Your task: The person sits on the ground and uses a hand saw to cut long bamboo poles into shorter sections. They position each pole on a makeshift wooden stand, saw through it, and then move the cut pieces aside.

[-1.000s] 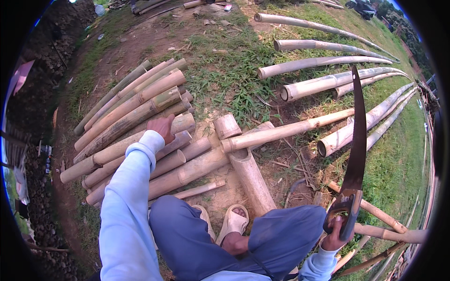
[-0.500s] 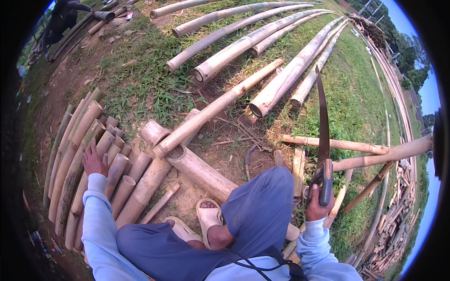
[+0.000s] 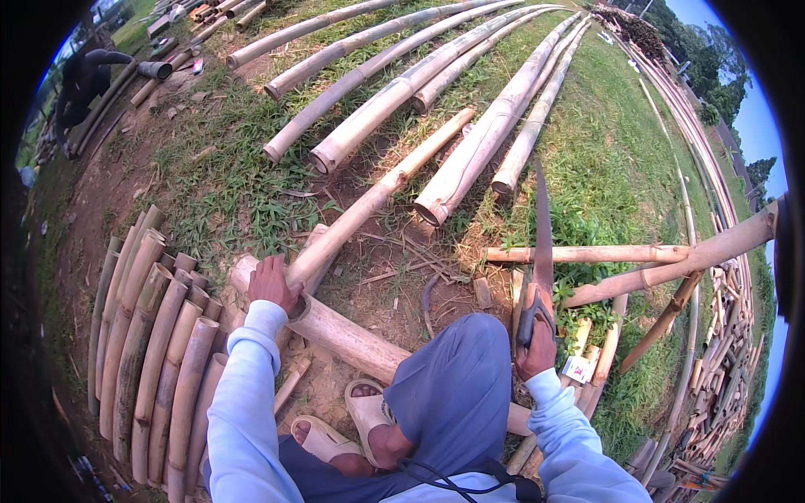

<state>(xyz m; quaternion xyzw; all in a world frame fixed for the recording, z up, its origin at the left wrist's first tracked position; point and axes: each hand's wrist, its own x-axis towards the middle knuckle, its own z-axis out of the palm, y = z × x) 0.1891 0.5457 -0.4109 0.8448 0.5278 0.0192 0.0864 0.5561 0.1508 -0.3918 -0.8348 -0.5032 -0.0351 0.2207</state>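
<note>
My left hand (image 3: 272,283) is curled at the near end of a long, slender bamboo pole (image 3: 381,193), its thumb by the cut end. This pole slants away over a thick bamboo log (image 3: 356,339), which has a notch where the pole rests. Part of the notch is hidden by my hand. In my right hand (image 3: 535,348) is a handsaw (image 3: 543,235), gripped by its dark handle. Its long blade points up and away, apart from the pole, to the right of my raised knee.
Cut bamboo lengths (image 3: 155,335) lie stacked at the left. Long bamboo poles (image 3: 394,84) stretch across the grass ahead. A bamboo frame (image 3: 671,272) stands at the right, with a pile of bamboo pieces (image 3: 725,360) beyond. Another person (image 3: 84,88) is at the far left.
My left hand has left the stacked bamboo lengths and moved right to the near end of the slender pole. The saw has shifted slightly left in my right hand. The view has also shifted.
</note>
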